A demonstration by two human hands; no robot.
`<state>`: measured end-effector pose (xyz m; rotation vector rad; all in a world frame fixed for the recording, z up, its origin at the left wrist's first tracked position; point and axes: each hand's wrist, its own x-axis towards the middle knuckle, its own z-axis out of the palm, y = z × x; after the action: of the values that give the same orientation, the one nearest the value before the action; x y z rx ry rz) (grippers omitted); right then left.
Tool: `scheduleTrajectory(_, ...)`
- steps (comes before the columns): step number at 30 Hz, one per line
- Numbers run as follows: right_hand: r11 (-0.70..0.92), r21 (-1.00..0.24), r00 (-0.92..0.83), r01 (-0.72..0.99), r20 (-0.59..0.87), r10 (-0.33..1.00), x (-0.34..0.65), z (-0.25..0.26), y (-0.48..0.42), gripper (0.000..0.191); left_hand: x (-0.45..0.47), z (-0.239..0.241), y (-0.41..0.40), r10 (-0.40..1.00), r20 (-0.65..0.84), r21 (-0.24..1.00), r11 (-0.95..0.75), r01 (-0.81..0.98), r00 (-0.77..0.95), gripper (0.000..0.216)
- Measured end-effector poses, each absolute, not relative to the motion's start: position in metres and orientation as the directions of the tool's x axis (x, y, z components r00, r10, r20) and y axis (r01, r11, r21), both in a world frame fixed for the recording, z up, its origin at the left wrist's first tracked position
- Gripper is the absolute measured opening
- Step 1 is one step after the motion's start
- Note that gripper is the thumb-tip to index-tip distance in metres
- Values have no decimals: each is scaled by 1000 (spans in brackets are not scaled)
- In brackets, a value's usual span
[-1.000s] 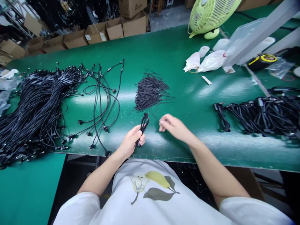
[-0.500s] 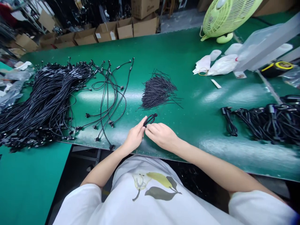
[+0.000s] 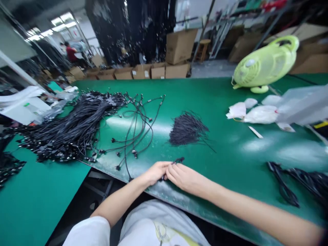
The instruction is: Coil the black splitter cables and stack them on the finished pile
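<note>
Close to the bench's front edge, my left hand and my right hand meet, both with fingers closed on a small coiled black cable. Most of the coil is hidden behind the fingers; one end pokes out above them. Just beyond lies a loose heap of thin black ties. Several separate black cables with plugs are spread to the left of my hands. Farther left is a large pile of straight black cables. On the right are bundled black cables, blurred.
A green fan stands at the back right of the green bench. White plastic bags and a small white strip lie before it. Cardboard boxes line the far side. A person in red is in the distance.
The view has tilted up, showing more of the room. My hands have drawn closer together over the coiled cable, covering more of it. The piles look undisturbed.
</note>
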<state>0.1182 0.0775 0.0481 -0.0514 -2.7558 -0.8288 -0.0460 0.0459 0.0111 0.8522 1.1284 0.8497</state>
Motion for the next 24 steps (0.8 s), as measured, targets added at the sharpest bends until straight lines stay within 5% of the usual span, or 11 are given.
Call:
scheduleTrajectory(5, 767, 635, -967, 93, 243, -84, 109, 39, 79, 47, -49, 10, 51, 867, -427, 873, 469, -132, 256, 32)
scheduleTrajectory(10, 754, 657, -967, 0, 193, -168, 103, 35, 84, 45, -54, 6, 54, 843, -470, 863, 502, -66, 260, 10)
scheduleTrajectory(16, 766, 643, -963, 20, 218, -158, 102, 37, 99, 34, -54, 15, 47, 870, -457, 884, 466, -11, 183, 17)
scheduleTrajectory(18, 848, 509, -923, 150, 379, -64, 101, 34, 111, 30, -51, 21, 48, 923, -371, 929, 370, 26, 108, 25)
scheduleTrajectory(20, 935, 220, -861, 279, 488, 142, 99, 32, 125, 28, -48, 27, 52, 976, -217, 970, 215, 113, 11, 31)
scheduleTrajectory(22, 892, -171, -780, 418, 436, 449, 95, 32, 133, 22, -47, 33, 57, 996, -78, 962, 88, 259, -50, 32)
scheduleTrajectory(24, 652, -548, -640, 524, 252, 726, 90, 33, 133, 23, -49, 38, 63, 997, -10, 925, 37, 378, -73, 39)
